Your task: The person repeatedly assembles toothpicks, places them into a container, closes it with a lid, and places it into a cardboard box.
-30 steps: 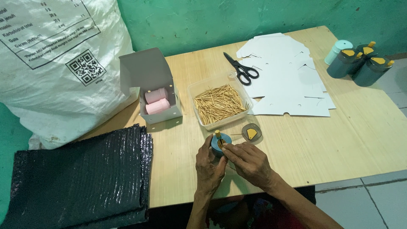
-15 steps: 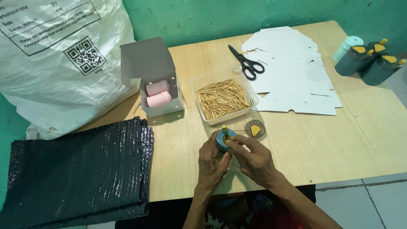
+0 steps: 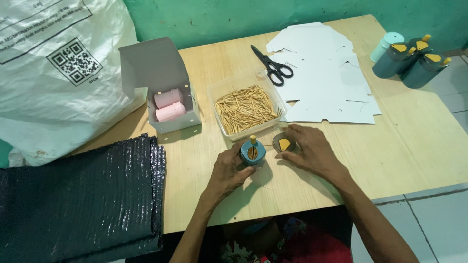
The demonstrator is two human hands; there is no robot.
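My left hand (image 3: 229,170) grips a small blue round container (image 3: 252,152) standing on the wooden table (image 3: 390,146); toothpicks and a yellow peg show in its open top. My right hand (image 3: 309,151) rests flat on the table beside it, fingertips touching a dark round lid with a yellow patch (image 3: 283,143). Just beyond both hands sits a clear plastic tray of toothpicks (image 3: 246,108).
An open grey box with two pink cylinders (image 3: 168,104) stands at left. Black-handled scissors (image 3: 270,63) and flat white card cutouts (image 3: 326,78) lie at the back. Three blue containers (image 3: 414,61) stand at far right. A white sack (image 3: 53,68) and black textured sheets (image 3: 78,195) fill the left.
My right hand has left the blue container and moved right onto the lid on the table. My left hand still holds the container.
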